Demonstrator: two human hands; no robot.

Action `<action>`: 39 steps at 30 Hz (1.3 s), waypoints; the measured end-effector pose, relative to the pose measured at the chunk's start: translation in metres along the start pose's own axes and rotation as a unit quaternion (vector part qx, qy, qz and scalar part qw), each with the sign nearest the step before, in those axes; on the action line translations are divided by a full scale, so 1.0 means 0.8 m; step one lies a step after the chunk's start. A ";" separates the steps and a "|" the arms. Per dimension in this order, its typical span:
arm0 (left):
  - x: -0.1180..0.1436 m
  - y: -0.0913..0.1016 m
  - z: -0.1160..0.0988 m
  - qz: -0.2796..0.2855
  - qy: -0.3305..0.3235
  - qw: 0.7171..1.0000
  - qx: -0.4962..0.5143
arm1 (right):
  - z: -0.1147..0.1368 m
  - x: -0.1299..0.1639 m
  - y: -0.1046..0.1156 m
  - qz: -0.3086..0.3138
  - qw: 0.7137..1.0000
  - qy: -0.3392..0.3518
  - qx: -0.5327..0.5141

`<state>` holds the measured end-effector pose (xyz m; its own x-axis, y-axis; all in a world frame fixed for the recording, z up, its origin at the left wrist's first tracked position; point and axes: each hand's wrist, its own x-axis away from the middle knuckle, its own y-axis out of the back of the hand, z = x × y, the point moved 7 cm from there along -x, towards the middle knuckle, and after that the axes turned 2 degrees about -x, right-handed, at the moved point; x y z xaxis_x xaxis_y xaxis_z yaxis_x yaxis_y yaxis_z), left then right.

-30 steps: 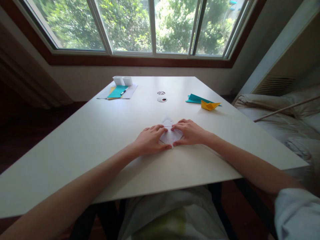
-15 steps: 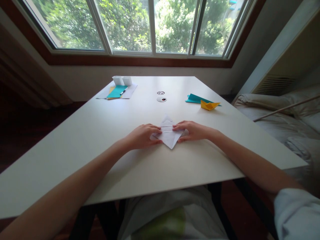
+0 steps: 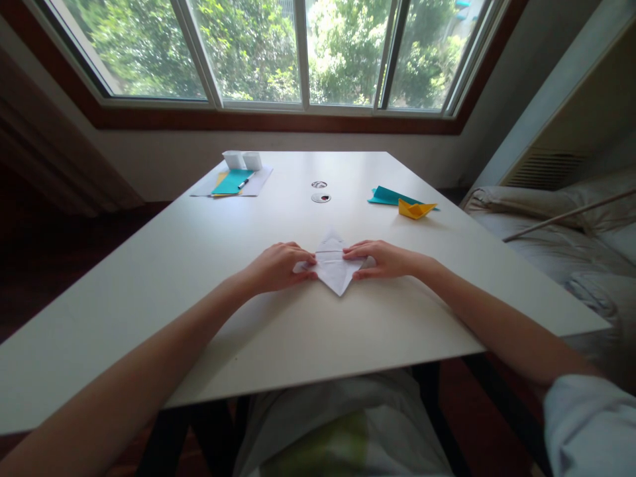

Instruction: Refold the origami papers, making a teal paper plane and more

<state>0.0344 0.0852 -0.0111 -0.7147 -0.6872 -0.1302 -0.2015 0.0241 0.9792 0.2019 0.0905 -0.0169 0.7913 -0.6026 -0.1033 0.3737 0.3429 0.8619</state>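
Head view, left hand (image 3: 277, 267) and right hand (image 3: 386, 258) pinching one folded white paper (image 3: 336, 273), one yellow paper boat (image 3: 415, 210), two white boxes (image 3: 252, 161) sitting beyond.

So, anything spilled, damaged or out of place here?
Nothing looks spilled or damaged. The folded white paper lies between the left hand and right hand; only the yellow sheet, poking out beneath the teal sheet at far left, looks untidy.

Left hand (image 3: 279, 267) now farther left

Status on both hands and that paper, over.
Left hand, right hand at opposite sides of folded white paper diamond. Yellow paper boat beyond, not obstructing.
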 end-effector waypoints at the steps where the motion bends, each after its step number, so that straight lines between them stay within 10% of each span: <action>1: 0.000 0.000 -0.001 0.000 -0.003 1.000 0.001 | 0.000 0.000 0.000 0.003 1.000 -0.001 0.000; 24: 0.003 0.005 -0.012 0.004 -0.055 0.998 -0.016 | 0.031 0.001 0.004 -0.053 0.977 0.121 0.167; 39: -0.002 0.000 -0.012 -0.039 0.042 0.992 -0.113 | 0.024 -0.004 0.014 -0.157 0.980 0.014 0.125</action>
<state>0.0424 0.0793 -0.0091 -0.6426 -0.7391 -0.2020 -0.0907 -0.1883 0.9779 0.1940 0.0827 0.0023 0.6711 -0.6282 -0.3937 0.4735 -0.0454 0.8796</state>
